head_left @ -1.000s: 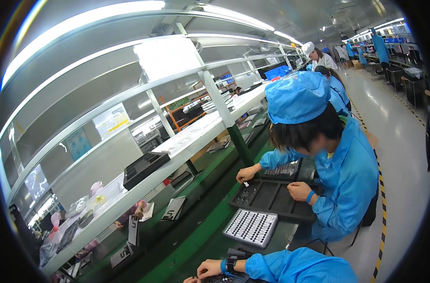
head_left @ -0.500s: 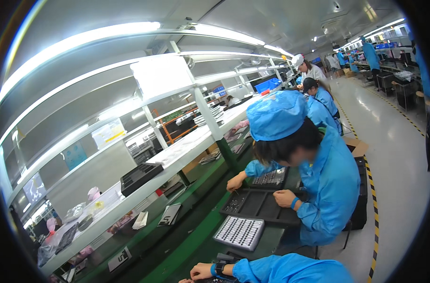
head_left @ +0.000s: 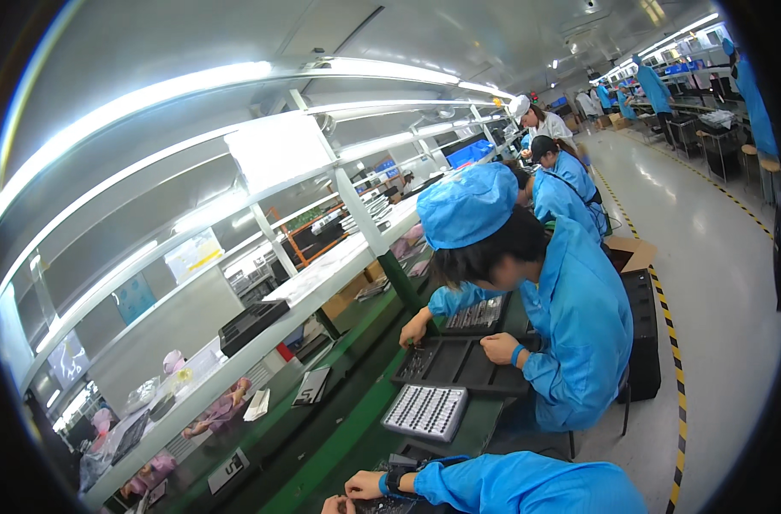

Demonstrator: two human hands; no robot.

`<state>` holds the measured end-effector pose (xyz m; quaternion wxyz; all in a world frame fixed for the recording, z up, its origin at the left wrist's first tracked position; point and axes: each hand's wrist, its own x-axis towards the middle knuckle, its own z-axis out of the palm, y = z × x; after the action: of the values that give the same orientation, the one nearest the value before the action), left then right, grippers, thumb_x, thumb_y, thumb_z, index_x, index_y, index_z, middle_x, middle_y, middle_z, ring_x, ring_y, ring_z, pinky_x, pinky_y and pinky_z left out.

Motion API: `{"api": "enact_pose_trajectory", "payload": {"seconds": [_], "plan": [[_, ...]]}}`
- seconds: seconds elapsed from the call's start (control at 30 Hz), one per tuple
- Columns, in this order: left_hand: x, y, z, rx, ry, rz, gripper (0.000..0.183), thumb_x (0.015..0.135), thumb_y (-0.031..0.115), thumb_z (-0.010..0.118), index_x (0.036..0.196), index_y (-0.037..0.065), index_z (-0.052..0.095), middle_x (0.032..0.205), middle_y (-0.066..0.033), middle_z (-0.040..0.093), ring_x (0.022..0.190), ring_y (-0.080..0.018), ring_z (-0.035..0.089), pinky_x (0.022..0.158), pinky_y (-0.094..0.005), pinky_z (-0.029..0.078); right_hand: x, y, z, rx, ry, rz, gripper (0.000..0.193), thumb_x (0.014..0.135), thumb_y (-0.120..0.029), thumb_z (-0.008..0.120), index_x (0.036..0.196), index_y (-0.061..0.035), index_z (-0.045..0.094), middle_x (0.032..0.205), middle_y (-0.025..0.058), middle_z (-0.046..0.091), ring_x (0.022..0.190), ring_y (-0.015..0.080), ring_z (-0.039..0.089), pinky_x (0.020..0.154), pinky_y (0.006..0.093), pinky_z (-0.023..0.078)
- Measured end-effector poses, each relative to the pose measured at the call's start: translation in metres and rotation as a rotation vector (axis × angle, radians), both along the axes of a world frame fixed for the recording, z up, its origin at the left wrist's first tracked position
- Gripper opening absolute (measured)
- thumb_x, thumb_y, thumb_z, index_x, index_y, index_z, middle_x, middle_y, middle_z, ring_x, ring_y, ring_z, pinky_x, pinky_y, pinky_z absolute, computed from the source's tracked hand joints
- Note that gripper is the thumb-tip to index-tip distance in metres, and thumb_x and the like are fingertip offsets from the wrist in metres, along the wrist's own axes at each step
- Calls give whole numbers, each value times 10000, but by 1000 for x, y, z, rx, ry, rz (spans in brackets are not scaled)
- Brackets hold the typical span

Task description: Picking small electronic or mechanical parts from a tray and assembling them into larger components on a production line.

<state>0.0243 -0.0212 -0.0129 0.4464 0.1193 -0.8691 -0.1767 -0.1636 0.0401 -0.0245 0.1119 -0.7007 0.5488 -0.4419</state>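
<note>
My right hand (head_left: 365, 485), in a blue sleeve with a blue band and a dark watch-like strap at the wrist, is low in the view with its fingers curled together. What they may hold is too small to make out. Close beside it, cut by the lower edge, is part of my left hand (head_left: 337, 505); its grip is hidden. Below my right hand lies a dark tray (head_left: 389, 507) with small shiny pieces, mostly out of view. A white tray (head_left: 407, 434) with rows of small black parts sits beyond, by a dark box-like thing (head_left: 420, 449).
A co-worker in a blue cap (head_left: 469, 206) works over a black compartment tray (head_left: 484, 370); another parts tray (head_left: 478, 315) is behind it. Flat cards (head_left: 311, 385) lie along the green bench (head_left: 309, 458). A white shelf rail (head_left: 236, 370) runs above. Taped aisle at right.
The whole view has shifted slightly, so the co-worker and trays appear further left. More of my left hand shows at the lower edge. My right hand stays low over the dark tray.
</note>
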Motion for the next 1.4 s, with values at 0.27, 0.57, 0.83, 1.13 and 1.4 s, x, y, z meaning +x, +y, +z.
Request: {"api": "enact_pose_trajectory", "payload": {"seconds": [0.27,0.57,0.83,1.13,1.4], "plan": [[4,25,33,75,-46,38,145,926,130,695,942,-13,682,1008,-202,695,922,-395,668,819,-448,533,-7,4,18,84,1,48,292,936,-315,655,971,-35,732,843,153,735,792,318,718,711,409,544],[1,10,16,159,-35,73,86,850,-4,726,930,-8,694,1024,-150,700,651,-212,636,588,-308,511,-13,-13,21,302,59,95,253,901,-270,645,956,-48,752,893,169,751,841,342,731,775,421,569],[-15,14,29,430,-141,120,144,830,36,747,971,27,718,1077,-179,712,941,-350,716,778,-385,579,-25,4,51,298,-119,144,173,893,-201,653,901,-31,686,845,171,695,793,385,684,696,448,539],[-16,12,20,365,-122,152,136,815,2,767,932,13,700,1038,-125,700,688,-256,677,611,-340,544,-23,9,39,307,-112,129,117,914,-137,665,951,-27,651,852,88,659,603,244,647,556,364,493],[-16,11,19,373,-101,132,134,807,-10,762,921,17,697,1043,-121,699,700,-255,678,611,-336,545,-22,11,37,245,-41,130,96,908,-155,660,942,-67,647,857,81,635,627,295,624,562,409,486]]}}
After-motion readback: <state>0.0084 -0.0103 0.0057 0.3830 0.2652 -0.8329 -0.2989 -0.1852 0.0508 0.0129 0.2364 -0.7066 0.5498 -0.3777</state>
